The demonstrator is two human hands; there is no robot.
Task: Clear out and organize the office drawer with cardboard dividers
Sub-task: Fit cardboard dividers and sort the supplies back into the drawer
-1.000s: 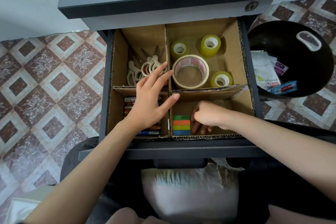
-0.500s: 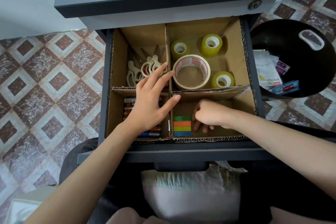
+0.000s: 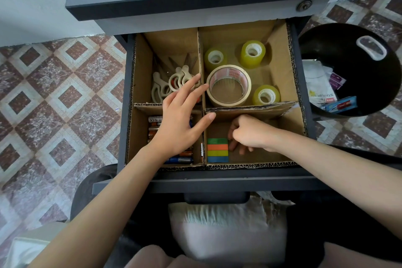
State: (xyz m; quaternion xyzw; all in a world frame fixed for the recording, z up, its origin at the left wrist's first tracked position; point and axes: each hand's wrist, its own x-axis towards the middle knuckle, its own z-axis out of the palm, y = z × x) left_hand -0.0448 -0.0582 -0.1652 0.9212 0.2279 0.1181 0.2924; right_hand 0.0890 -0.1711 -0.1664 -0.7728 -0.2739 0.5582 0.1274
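You are spreading your left hand (image 3: 180, 124) wide, fingers straight, over the crossing of the dividers (image 3: 250, 109). Your right hand (image 3: 250, 135) is curling knuckles-up, fingertips tucked onto the floor of its cell. I cannot tell whether it is holding anything.

The divider just beyond your right knuckles is leaning, and its top edge is looking crushed. Pressing it with your left thumb, or lifting your right hand into it, is risking buckling it or popping it from its slot. That is likely letting the tape (image 3: 228, 86) by your left fingertips slide over. Your right hand is also risking knocking the notes (image 3: 217, 150) just to its left askew.

The drawer (image 3: 217, 180) is sitting pulled out under both hands, lined in brown corrugated card and split into four cells. Scissors (image 3: 159, 85) are lying under your left fingers and batteries (image 3: 154, 120) under your left palm.
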